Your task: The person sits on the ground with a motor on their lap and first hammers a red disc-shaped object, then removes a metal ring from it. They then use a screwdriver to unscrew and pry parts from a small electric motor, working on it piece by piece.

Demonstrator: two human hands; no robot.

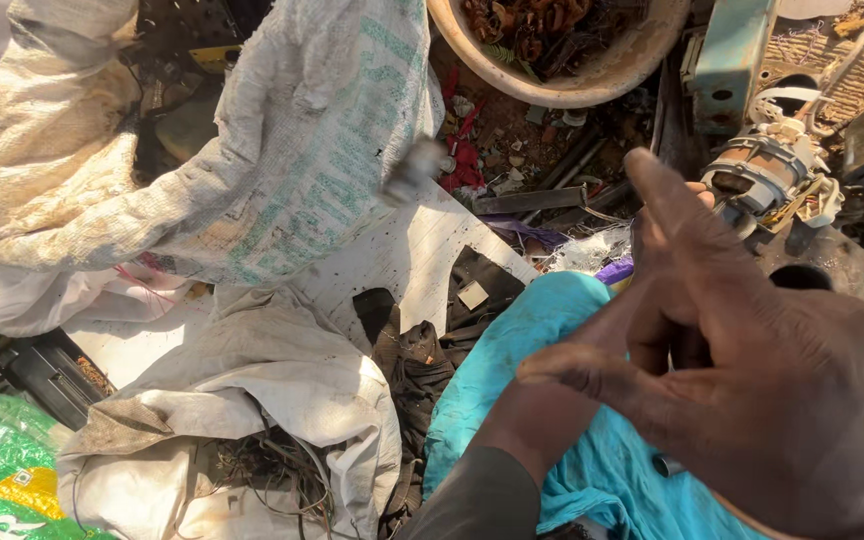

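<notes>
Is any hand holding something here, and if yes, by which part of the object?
It cannot be told with certainty. The right hand and left hand overlap, hiding the palms. A small grey metal piece shows below the right hand, but the hold is hidden.

The right hand [752, 400] is bare, with no glove or ring showing. A dark grey sleeve [477, 500] covers the other forearm to the wrist. Bright turquoise cloth [552, 320] drapes the lap.

Tight all round. Woven sack [282, 140] blocks upper left, slumped white sack [252, 400] lower left. Only open lane: pale board [402, 250] between sacks and teal cloth [512, 350]. Right side choked by motor part [767, 170]; scrap basin [562, 85] caps the top.
</notes>
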